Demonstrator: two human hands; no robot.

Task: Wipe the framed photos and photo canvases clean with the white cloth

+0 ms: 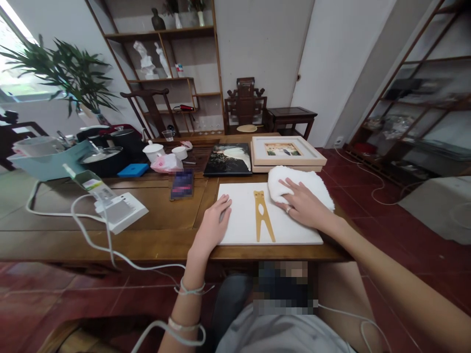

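Note:
A white board [239,233] lies flat at the table's front edge. On it rests a flat, golden-yellow piece [259,198] shaped like a clothes peg, with two legs, an oval hole and small ear-like points at the top. My left hand [215,220] rests on the board's left side, fingers loosely bent and holding nothing I can see. A fluffy white cloth [316,189] covers the board's upper right corner. Spread over that cloth is my right hand [303,203], fingers stretched out and a ring on one of them; the thumb is hardly visible.
Behind the board lie a dark picture panel [224,164] and stacked light-framed pictures [316,159]. A blurred phone [181,184], blue box [133,170], white teapot [152,151] and opened white box [128,215] are further left. A white cable [127,261] hangs over the front edge.

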